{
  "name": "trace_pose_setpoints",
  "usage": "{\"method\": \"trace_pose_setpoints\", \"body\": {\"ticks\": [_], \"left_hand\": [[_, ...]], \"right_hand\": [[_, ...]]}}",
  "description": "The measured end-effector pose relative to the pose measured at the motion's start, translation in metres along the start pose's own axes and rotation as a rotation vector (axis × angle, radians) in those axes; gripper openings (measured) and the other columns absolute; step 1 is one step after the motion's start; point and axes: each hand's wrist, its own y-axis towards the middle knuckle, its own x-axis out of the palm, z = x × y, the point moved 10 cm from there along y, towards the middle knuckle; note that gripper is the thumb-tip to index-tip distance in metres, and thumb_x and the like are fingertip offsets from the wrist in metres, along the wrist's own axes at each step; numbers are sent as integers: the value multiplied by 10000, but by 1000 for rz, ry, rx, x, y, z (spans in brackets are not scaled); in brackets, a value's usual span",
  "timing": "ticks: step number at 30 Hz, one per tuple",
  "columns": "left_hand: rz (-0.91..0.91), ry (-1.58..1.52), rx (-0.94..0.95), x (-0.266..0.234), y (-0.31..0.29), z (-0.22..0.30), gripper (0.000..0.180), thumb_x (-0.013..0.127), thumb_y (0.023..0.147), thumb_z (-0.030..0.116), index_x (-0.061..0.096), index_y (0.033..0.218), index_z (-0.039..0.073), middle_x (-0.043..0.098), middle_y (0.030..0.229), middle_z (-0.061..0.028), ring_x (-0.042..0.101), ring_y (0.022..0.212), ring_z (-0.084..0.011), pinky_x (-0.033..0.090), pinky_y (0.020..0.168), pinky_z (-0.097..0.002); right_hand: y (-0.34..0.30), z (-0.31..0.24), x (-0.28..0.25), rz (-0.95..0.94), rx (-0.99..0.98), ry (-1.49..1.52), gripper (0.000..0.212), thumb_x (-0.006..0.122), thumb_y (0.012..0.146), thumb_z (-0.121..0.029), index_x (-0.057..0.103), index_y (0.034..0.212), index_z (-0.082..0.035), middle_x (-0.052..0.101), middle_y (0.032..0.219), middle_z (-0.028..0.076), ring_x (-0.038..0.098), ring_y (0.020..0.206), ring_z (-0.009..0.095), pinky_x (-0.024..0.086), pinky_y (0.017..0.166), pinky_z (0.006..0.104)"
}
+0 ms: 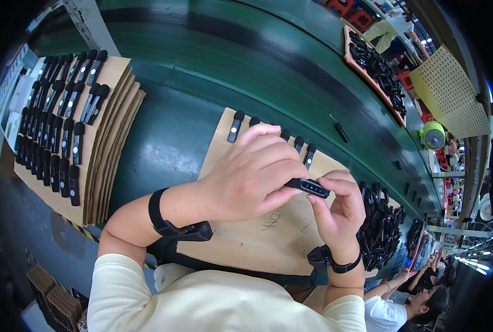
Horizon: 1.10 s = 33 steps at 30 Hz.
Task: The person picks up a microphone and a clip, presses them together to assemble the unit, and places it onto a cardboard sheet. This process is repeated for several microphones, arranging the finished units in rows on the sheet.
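Over a cardboard sheet (pixel 241 238), both hands grip one small black clip-on microphone (pixel 315 188) with a pale rim and small dots along its face. My left hand (pixel 252 171) pinches its left end, where part of it is hidden by the fingers. My right hand (pixel 341 207) holds the other end between thumb and fingers. Along the sheet's far edge lies a row of similar black microphones (pixel 236 126) with foam tips; my left hand hides part of that row.
At left, stacked cardboard sheets (pixel 113 133) bear rows of foam-tipped microphones (pixel 76 144). A heap of black pieces (pixel 380 227) lies right of my right hand. Beyond runs a green conveyor (pixel 224 50) with a loose black piece (pixel 341 133) and a filled tray (pixel 375 72). A co-worker (pixel 404 310) sits at lower right.
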Motion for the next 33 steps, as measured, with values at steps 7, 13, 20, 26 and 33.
{"method": "trace_pose_setpoints", "body": {"ticks": [7, 13, 20, 26, 33], "left_hand": [[5, -11, 0, 1, 0, 0, 311, 785, 711, 102, 659, 995, 83, 631, 938, -44, 601, 895, -246, 390, 1045, -509], [8, -23, -10, 1, -1, 0, 303, 792, 704, 107, 665, 979, 92, 632, 955, -36, 599, 920, -249, 389, 1045, -507], [-77, 29, -69, 15, -7, -8, 299, 796, 721, 147, 658, 981, 94, 612, 1070, -42, 572, 1033, -259, 407, 1005, -457], [-280, 79, -183, 37, -17, -20, 308, 778, 773, 226, 642, 1011, 85, 609, 1074, -60, 573, 1037, -264, 426, 935, -407], [-663, 140, -173, 70, -42, -25, 317, 749, 809, 287, 633, 996, 60, 620, 1040, -75, 587, 997, -259, 436, 881, -382]], "right_hand": [[2, -4, 0, 13, -74, -17, 286, 736, 820, 47, 566, 1046, 5, 590, 1030, 134, 568, 934, 201, 483, 815, 295], [0, -2, 1, 30, -39, 38, 285, 729, 809, 67, 570, 1036, 2, 583, 1066, 148, 571, 944, 216, 499, 809, 314], [6, -14, 8, -65, -69, -3, 306, 702, 796, 107, 602, 1070, 16, 614, 1072, 159, 594, 952, 222, 505, 818, 322], [-4, 23, -10, -47, 86, -105, 338, 697, 795, 107, 615, 1110, 14, 661, 1071, 152, 635, 947, 223, 509, 817, 314], [-18, 71, -39, -22, 132, -377, 298, 696, 784, 108, 611, 1053, 10, 664, 1071, 146, 644, 938, 239, 517, 799, 317]]}}
